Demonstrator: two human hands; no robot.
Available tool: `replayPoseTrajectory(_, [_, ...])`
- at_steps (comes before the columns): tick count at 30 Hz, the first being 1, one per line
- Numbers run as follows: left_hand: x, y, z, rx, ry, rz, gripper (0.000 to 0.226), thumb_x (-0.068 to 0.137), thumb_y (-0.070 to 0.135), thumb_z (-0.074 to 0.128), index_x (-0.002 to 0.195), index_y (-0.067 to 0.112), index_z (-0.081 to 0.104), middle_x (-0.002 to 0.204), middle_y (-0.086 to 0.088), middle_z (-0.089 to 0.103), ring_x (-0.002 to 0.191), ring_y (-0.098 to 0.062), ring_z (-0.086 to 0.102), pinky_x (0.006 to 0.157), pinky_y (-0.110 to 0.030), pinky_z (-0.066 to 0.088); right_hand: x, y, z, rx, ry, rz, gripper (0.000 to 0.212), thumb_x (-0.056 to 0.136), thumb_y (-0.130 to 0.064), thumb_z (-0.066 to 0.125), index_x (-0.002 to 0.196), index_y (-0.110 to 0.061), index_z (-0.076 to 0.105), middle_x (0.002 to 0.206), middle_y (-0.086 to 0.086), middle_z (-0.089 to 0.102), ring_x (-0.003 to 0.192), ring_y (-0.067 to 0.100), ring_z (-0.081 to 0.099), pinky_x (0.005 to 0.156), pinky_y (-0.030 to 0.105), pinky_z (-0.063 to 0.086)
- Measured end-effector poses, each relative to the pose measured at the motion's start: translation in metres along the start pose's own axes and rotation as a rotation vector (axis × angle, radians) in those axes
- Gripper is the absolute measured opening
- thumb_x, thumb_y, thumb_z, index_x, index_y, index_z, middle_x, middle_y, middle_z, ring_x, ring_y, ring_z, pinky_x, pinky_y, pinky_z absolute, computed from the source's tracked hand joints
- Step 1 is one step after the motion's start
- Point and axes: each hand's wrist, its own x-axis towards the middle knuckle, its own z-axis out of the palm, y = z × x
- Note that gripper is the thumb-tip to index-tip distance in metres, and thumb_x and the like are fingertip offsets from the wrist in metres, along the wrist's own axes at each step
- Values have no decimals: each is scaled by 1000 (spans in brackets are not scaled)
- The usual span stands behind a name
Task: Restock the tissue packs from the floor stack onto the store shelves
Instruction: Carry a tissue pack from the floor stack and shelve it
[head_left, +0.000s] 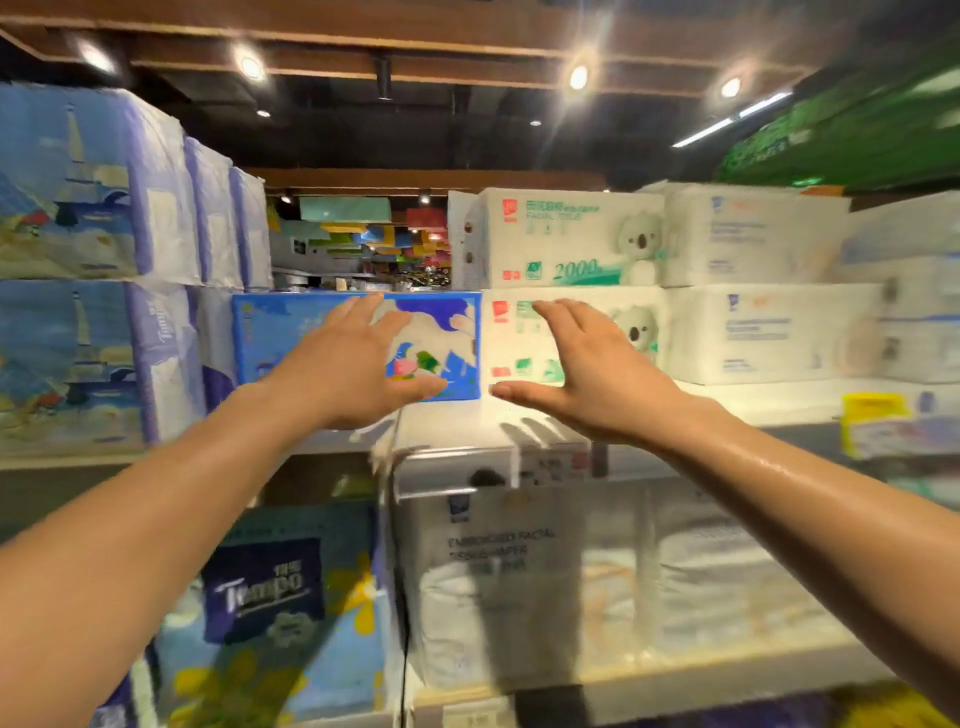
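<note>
A blue tissue pack (291, 343) with a white and pink picture stands on the upper shelf (753, 400), between tall blue packs and white koala packs. My left hand (358, 364) is spread in front of its right half, fingers apart, thumb near its lower edge. Whether the hand touches the pack is unclear. My right hand (587, 364) is spread in front of the lower white koala tissue pack (597, 332), holding nothing. The floor stack is out of view.
Tall blue sailboat packs (78, 270) fill the shelf's left. White koala packs (566, 239) and plain white packs (753, 291) stack at right. Below sit a Tempo pack (270, 597) and clear-wrapped white tissue packs (519, 582). Price tag holders (457, 467) line the shelf edge.
</note>
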Motion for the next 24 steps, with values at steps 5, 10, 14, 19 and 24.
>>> replayPoseTrajectory(5, [-19, 98, 6, -42, -19, 178, 99, 76, 83, 43, 157, 30, 20, 166, -2, 7, 152, -22, 6, 122, -46, 19, -76, 55, -48, -163, -51, 95, 102, 79, -78, 51, 154, -12, 28, 158, 16, 31, 145, 33, 30, 119, 47, 30])
replayPoseTrajectory(10, [-55, 237, 8, -153, -15, 386, 110, 67, 93, 31, 154, 25, 29, 162, -10, 23, 148, -27, 21, 120, -43, 24, -191, 125, -112, -245, -79, 230, 105, 73, -84, 35, 150, -13, 36, 152, 14, 39, 141, 32, 36, 115, 49, 34])
replayPoseTrajectory(14, [-105, 369, 22, -276, -50, 579, 111, 65, 91, 26, 152, 22, 34, 156, -9, 35, 143, -28, 32, 119, -41, 27, -311, 185, -174, -299, -137, 323, 97, 80, -78, 48, 149, -10, 39, 149, 15, 43, 139, 32, 38, 118, 42, 31])
replayPoseTrajectory(19, [-172, 556, 35, -410, -111, 806, 111, 67, 89, 22, 151, 18, 35, 153, -8, 42, 139, -26, 39, 117, -36, 30, -469, 262, -260, -370, -236, 497, 114, 69, -96, 23, 147, -14, 43, 147, 11, 47, 137, 30, 43, 115, 45, 35])
replayPoseTrajectory(24, [-233, 726, 43, -569, -183, 970, 118, 64, 98, 19, 151, 19, 35, 152, -9, 43, 138, -27, 41, 115, -34, 30, -604, 325, -341, -370, -255, 752, 93, 84, -78, 42, 150, -13, 39, 151, 11, 43, 141, 30, 37, 117, 46, 32])
